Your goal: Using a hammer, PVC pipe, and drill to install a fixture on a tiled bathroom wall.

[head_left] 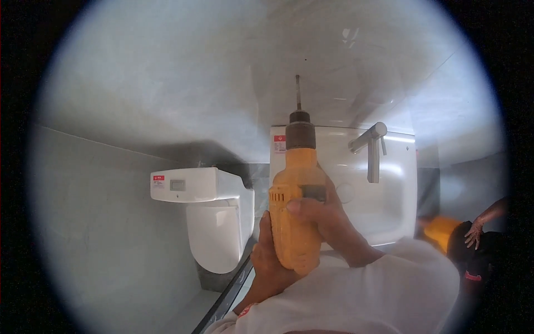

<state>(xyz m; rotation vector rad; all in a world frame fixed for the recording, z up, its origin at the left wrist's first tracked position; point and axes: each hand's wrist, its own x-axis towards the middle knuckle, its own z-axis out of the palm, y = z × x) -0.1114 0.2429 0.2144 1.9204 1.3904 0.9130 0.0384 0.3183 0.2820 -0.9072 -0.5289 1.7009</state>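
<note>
I hold a yellow power drill (297,217) with both hands, its dark chuck (300,133) and thin drill bit (298,92) directed at the glossy grey wall (222,67). Whether the tip touches the wall cannot be told. My left hand (268,259) is closed against the drill's left side and underside, its fingers partly hidden by the body. On the other side my right hand (332,220) wraps the drill, thumb over the top of the casing; its remaining fingers are out of sight. A small dark spot (305,59) marks the wall just beyond the bit.
Below the drill is a white washbasin (397,206) with a metal faucet (374,153). To the left stands a white toilet (214,234), near a dark-framed edge (227,300). At right, another person's hand (474,234) rests on dark clothing beside an orange object (439,231).
</note>
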